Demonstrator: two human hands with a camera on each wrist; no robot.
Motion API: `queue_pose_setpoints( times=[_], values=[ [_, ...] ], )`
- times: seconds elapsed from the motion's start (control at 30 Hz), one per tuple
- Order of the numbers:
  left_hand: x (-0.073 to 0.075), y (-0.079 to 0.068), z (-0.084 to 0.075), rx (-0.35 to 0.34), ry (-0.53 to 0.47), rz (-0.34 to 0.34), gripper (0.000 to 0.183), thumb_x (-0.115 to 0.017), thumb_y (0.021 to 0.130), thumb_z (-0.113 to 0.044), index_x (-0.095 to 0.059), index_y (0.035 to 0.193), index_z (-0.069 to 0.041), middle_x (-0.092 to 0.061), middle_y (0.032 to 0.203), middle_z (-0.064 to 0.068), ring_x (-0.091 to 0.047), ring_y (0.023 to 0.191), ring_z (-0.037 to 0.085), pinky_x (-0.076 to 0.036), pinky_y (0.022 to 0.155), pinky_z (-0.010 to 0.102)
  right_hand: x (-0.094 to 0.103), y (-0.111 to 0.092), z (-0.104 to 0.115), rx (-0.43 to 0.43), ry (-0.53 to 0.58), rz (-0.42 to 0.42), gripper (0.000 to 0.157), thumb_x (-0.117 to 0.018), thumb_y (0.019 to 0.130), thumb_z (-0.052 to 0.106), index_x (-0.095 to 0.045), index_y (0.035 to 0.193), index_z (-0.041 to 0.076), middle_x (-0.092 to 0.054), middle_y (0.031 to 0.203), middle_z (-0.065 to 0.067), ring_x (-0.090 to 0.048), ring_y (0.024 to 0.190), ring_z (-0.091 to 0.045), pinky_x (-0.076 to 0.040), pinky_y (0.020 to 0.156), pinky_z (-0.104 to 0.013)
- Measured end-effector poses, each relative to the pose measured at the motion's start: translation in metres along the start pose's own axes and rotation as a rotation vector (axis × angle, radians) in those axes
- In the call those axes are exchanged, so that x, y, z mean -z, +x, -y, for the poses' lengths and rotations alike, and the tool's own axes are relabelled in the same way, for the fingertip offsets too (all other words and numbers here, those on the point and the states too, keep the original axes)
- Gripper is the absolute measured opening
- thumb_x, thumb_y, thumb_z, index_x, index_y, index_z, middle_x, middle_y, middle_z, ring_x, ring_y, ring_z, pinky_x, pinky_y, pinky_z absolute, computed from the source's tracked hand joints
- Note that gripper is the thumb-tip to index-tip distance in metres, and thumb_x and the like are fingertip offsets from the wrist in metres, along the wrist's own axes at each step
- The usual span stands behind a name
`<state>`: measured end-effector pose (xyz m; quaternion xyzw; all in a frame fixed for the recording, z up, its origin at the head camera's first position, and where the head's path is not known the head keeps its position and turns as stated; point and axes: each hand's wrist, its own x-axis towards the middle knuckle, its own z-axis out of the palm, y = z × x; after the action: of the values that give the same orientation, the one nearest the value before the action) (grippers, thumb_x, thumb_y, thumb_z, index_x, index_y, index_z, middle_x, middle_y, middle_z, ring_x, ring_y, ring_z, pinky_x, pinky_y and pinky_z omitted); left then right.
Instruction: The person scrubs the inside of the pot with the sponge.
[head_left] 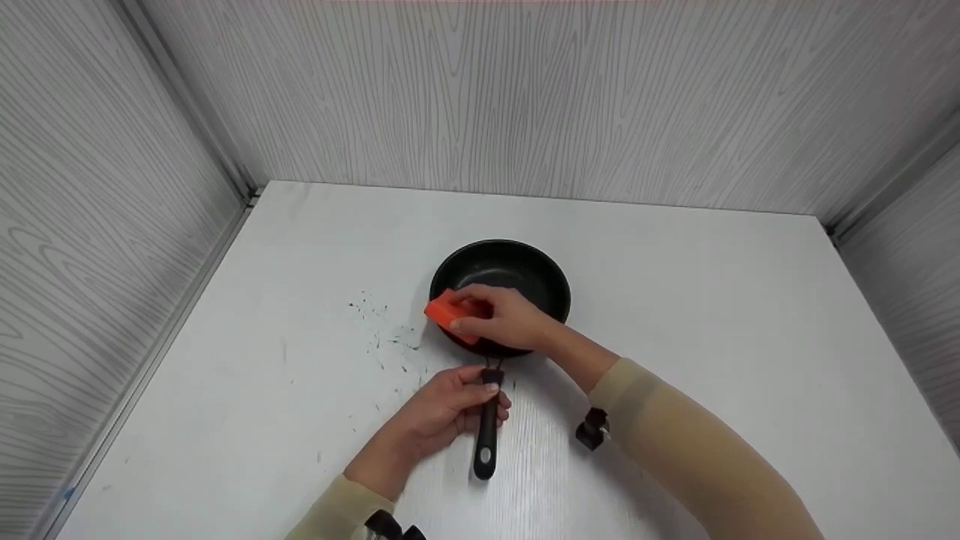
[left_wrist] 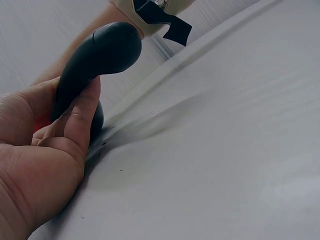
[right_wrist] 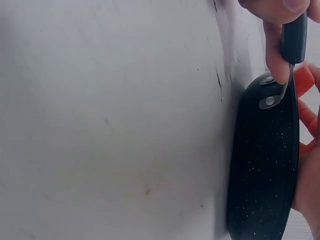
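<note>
A black frying pan (head_left: 517, 266) sits on the white table, its handle (head_left: 487, 439) pointing toward me. My left hand (head_left: 450, 409) grips that handle near the pan, thumb on top and fingers beneath; the left wrist view shows the handle (left_wrist: 112, 50) rising past the curled fingers. With my right hand (head_left: 502, 319) I hold an orange sponge (head_left: 450, 311) between thumb and fingers, against the pan's near-left inner rim. In the right wrist view the speckled outer wall of the pan (right_wrist: 262, 160) hides most of the sponge (right_wrist: 303, 80).
Dark crumbs and smears (head_left: 405, 345) lie scattered on the white table (head_left: 712, 315) left of the pan. Wood-grain panels (head_left: 525, 97) enclose the table at the back and both sides. A black clip (head_left: 592, 429) hangs from the right sleeve.
</note>
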<state>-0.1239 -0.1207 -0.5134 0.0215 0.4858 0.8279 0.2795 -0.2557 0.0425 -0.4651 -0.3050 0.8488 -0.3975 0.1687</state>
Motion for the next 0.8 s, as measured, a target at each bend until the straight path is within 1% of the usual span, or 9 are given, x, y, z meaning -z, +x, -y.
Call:
queue_pose_setpoints(
  times=[0.3, 0.53, 0.8],
  values=[
    [-0.001, 0.000, 0.000, -0.001, -0.009, 0.005, 0.046, -0.066, 0.104, -0.007, -0.048, 0.141, 0.013, -0.072, 0.103, 0.016, -0.074, 0.090, 0.022, -0.064, 0.088, 0.039, -0.006, 0.007, 0.000, -0.018, -0.017, -0.067, 0.057, -0.073, 0.098, 0.053, -0.062, 0.147, 0.027, -0.064, 0.132, 0.003, -0.058, 0.113, -0.019, -0.051, 0.101, -0.037],
    [-0.002, 0.000, -0.001, 0.012, -0.012, -0.015, 0.052, -0.067, 0.103, -0.007, -0.048, 0.149, 0.009, -0.073, 0.102, 0.015, -0.075, 0.092, 0.021, -0.063, 0.090, 0.038, -0.007, 0.014, -0.001, -0.035, -0.043, -0.097, 0.058, -0.072, 0.098, 0.055, -0.062, 0.147, 0.025, -0.064, 0.139, 0.002, -0.058, 0.114, -0.018, -0.051, 0.100, -0.037],
    [0.000, 0.000, -0.001, 0.011, -0.031, -0.022, 0.050, -0.067, 0.103, -0.006, -0.050, 0.149, 0.006, -0.074, 0.103, 0.016, -0.075, 0.091, 0.022, -0.063, 0.090, 0.039, -0.006, 0.021, -0.003, -0.052, -0.107, -0.141, 0.062, -0.072, 0.097, 0.057, -0.062, 0.148, 0.024, -0.065, 0.138, 0.000, -0.059, 0.115, -0.020, -0.052, 0.102, -0.038]
  ],
)
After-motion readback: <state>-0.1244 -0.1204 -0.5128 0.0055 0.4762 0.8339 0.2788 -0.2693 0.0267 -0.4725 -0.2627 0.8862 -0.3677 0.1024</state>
